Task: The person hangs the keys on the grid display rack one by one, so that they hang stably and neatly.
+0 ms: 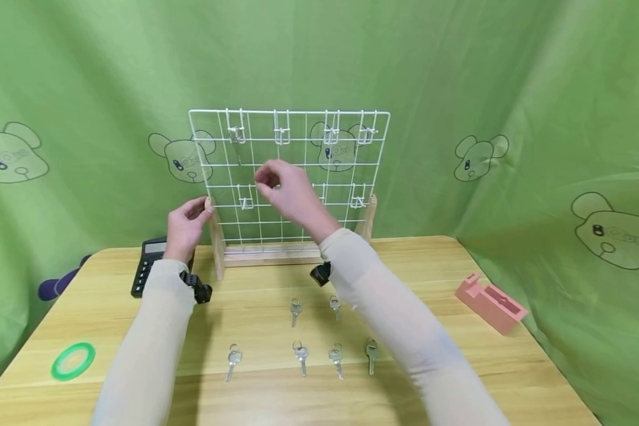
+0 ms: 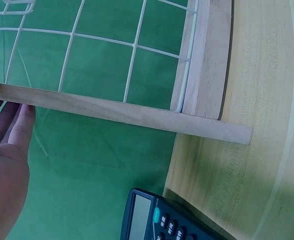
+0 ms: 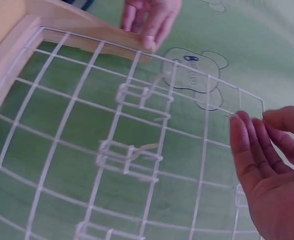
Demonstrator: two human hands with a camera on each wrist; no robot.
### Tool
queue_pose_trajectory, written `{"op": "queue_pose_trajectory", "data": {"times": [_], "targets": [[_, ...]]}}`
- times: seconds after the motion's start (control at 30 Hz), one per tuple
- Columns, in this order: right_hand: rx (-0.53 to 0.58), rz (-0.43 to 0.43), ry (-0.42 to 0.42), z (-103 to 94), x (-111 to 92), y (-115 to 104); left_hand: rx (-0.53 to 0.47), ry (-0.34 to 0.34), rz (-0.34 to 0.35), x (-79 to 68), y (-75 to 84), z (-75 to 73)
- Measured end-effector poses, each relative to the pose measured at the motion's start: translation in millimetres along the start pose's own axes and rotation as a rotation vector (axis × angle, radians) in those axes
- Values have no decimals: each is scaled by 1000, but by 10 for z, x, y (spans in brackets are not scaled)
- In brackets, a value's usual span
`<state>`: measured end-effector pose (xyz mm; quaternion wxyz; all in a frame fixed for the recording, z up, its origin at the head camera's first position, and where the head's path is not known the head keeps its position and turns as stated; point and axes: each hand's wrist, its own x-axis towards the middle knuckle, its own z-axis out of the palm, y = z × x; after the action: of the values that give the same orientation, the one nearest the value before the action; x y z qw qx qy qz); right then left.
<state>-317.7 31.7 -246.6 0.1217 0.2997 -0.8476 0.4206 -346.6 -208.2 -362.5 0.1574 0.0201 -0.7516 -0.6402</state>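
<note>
A white wire grid rack stands upright in a wooden frame, hooks along its upper and lower rows. My left hand grips the top of the frame's left wooden post between thumb and fingers. In front of the grid, below the upper hooks, is my right hand, fingers loosely bent. The right wrist view shows a gap between its thumb and fingers, with nothing held there. A key hangs from the upper left hook. My right hand hides part of the lower hook row.
Several keys with rings lie in two rows on the wooden table, one key near the front middle. A black calculator is behind my left forearm. A green tape roll lies at left, a pink tape dispenser at right. Green curtain surrounds the table.
</note>
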Motion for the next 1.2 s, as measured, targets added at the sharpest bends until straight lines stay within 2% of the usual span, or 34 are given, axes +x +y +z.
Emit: {"op": "queue_pose_trajectory", "data": {"times": [0.2,0.47,0.83,1.07,1.2], "targets": [[-42,51,-132,22,-264,228,0,-13,-3,-12,23,-2],[-93,96,-245,62,-570,514,-2,-17,-4,-39,46,-10],[-93,185,-355,214,-970,918,12,-24,-15,-44,33,-19],[-99,258,-407,340,-1146,1107,3,-20,-24,-52,25,-17],[-110,255,-442,411,-1213,1196,-2,-23,-16,-41,46,-14]]}}
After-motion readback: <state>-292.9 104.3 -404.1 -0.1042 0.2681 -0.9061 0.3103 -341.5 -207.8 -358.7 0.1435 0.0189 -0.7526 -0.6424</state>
